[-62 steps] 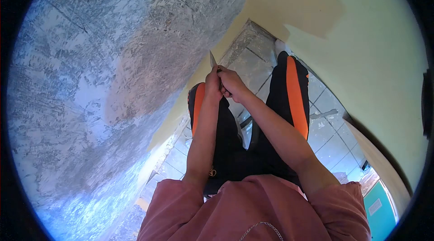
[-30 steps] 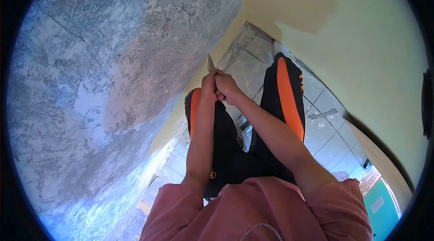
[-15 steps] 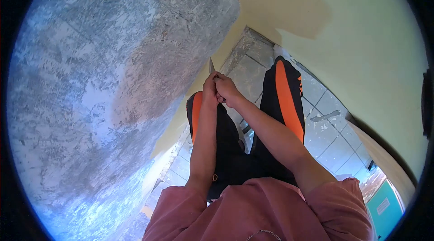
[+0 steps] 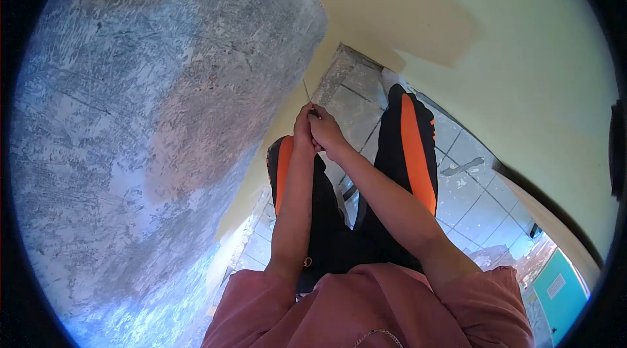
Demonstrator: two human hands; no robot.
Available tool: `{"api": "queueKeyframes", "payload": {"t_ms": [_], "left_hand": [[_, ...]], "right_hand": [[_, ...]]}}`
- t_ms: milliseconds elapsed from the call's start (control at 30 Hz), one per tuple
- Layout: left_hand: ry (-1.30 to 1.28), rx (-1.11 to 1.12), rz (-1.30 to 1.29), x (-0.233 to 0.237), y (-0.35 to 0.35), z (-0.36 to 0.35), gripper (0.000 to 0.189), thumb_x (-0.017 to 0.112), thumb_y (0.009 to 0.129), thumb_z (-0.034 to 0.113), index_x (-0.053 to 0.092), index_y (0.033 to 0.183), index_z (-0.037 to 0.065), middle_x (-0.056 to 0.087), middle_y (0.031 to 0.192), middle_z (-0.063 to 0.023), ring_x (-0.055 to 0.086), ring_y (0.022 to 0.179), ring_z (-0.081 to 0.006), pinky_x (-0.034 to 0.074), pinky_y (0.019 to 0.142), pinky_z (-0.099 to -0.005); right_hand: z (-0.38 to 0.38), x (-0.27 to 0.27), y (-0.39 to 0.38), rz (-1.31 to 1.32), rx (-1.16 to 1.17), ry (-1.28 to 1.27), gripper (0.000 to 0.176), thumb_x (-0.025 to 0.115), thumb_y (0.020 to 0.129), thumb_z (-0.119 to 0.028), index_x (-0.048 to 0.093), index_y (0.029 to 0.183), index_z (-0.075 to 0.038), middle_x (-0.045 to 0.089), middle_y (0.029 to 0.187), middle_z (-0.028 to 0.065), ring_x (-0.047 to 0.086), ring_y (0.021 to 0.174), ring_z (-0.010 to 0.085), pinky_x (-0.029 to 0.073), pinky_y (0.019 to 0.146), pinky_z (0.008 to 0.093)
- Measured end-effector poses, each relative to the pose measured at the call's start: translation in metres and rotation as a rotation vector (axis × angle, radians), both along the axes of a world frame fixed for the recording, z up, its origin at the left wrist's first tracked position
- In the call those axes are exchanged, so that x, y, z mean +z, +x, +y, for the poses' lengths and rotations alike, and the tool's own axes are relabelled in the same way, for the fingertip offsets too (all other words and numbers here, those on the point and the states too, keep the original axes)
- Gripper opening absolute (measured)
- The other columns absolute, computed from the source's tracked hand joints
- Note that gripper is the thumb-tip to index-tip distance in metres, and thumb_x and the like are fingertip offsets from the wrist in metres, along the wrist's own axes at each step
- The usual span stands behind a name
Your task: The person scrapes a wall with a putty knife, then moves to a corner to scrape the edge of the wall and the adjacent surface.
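Observation:
A scraper (image 4: 306,91) with a thin metal blade, seen almost edge-on, points up and away from my fists. My left hand (image 4: 303,127) and my right hand (image 4: 326,131) are closed together around its dark handle, which mostly hides inside them. The blade tip is close to the lower edge of the rough, scraped grey-white patch on the wall (image 4: 196,86). Below that edge runs a smooth yellowish strip of wall (image 4: 287,106). My bent knees in black trousers with orange stripes flank my hands.
A pale yellow-green wall (image 4: 522,41) meets the scraped one at a corner ahead. Grey floor tiles (image 4: 480,207) with dust and paint specks lie under me, with a grey smear (image 4: 464,166) on them. A teal panel (image 4: 562,289) with a white label is at the lower right.
The scraper's blade has turned from showing its flat side to nearly edge-on. Both hands stay closed on it, almost in place, while the head view has shifted slightly.

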State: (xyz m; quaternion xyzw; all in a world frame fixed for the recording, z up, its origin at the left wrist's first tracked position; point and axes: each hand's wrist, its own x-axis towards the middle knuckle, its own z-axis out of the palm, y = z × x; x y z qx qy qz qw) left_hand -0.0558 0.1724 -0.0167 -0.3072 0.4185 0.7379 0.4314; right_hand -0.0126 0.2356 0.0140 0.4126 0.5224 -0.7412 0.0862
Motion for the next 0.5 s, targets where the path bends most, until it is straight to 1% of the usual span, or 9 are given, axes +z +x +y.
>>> {"api": "queueKeyframes", "payload": {"t_ms": [33,100,133,200,233,300,367,433,500], "left_hand": [[0.017,-0.025,0.005,0.001,0.000,0.002,0.025,0.053,0.079,0.030,0.055,0.079,0.005,0.057,0.072,-0.0073,0.054,0.063,-0.0191,0.046,0.057,-0.0300],[-0.011,-0.042,-0.026,0.005,0.003,0.009,0.025,0.053,0.079,0.030,0.055,0.078,0.006,0.056,0.071,-0.0071,0.054,0.061,-0.0193,0.046,0.056,-0.0301],[-0.041,-0.055,-0.062,0.008,0.005,0.012,0.024,0.053,0.079,0.031,0.055,0.077,0.006,0.056,0.070,-0.0069,0.054,0.060,-0.0194,0.045,0.055,-0.0302],[-0.036,-0.113,-0.051,0.015,0.006,0.012,0.024,0.053,0.078,0.031,0.054,0.075,0.007,0.055,0.067,-0.0064,0.053,0.057,-0.0192,0.045,0.053,-0.0305],[-0.040,-0.163,-0.050,0.018,0.005,0.009,0.024,0.054,0.078,0.031,0.054,0.073,0.008,0.055,0.064,-0.0059,0.052,0.054,-0.0190,0.044,0.051,-0.0308],[-0.085,-0.234,-0.022,0.027,-0.006,0.005,0.025,0.054,0.077,0.032,0.053,0.076,0.007,0.055,0.072,-0.0072,0.053,0.060,-0.0191,0.044,0.054,-0.0310],[-0.133,-0.296,0.002,0.035,-0.011,0.011,0.027,0.055,0.076,0.032,0.052,0.080,0.006,0.056,0.080,-0.0084,0.053,0.066,-0.0193,0.044,0.057,-0.0311],[-0.461,-0.042,0.238,0.077,-0.008,0.039,0.033,0.053,0.075,0.036,0.048,0.098,0.012,0.045,0.094,-0.0064,0.046,0.085,-0.0176,0.041,0.064,-0.0352],[-0.438,-0.044,0.317,0.099,-0.012,0.044,0.037,0.053,0.075,0.035,0.045,0.104,0.012,0.041,0.101,-0.0067,0.039,0.094,-0.0184,0.038,0.070,-0.0375]], "right_hand": [[0.003,0.002,0.002,0.004,-0.004,0.003,0.042,0.039,0.082,-0.021,0.043,0.118,0.000,0.051,0.109,0.0221,0.051,0.100,0.0324,0.041,0.083,0.0338],[0.012,0.010,0.007,0.021,0.000,0.021,0.042,0.039,0.081,-0.019,0.042,0.118,-0.001,0.056,0.098,0.0206,0.058,0.082,0.0284,0.046,0.070,0.0326],[0.015,0.017,0.010,0.029,-0.008,0.025,0.042,0.039,0.081,-0.019,0.042,0.118,-0.001,0.056,0.098,0.0206,0.058,0.082,0.0284,0.046,0.070,0.0326],[0.024,0.030,0.016,0.036,-0.050,-0.183,0.041,0.040,0.081,-0.017,0.041,0.120,-0.001,0.056,0.084,0.0157,0.056,0.060,0.0198,0.045,0.052,0.0305],[0.028,0.036,0.017,0.044,-0.055,-0.182,0.041,0.040,0.081,-0.017,0.041,0.120,-0.001,0.056,0.084,0.0157,0.056,0.060,0.0198,0.045,0.052,0.0305],[0.033,0.050,0.017,0.052,-0.044,-0.352,0.040,0.040,0.085,-0.019,0.037,0.124,-0.013,0.045,0.061,0.0014,0.040,0.042,0.0082,0.029,0.032,0.0222],[0.043,0.066,0.018,0.067,-0.039,-0.379,0.040,0.041,0.084,-0.019,0.037,0.124,-0.013,0.044,0.060,0.0010,0.039,0.043,0.0079,0.029,0.032,0.0218],[0.054,0.078,0.019,0.067,-0.029,-0.408,0.041,0.042,0.084,-0.020,0.037,0.124,-0.014,0.043,0.060,0.0005,0.039,0.043,0.0077,0.029,0.033,0.0214],[0.066,0.083,0.018,0.058,-0.119,-0.399,0.047,0.044,0.080,-0.018,0.035,0.125,-0.014,0.046,0.066,0.0036,0.041,0.046,0.0096,0.033,0.037,0.0232]]}}
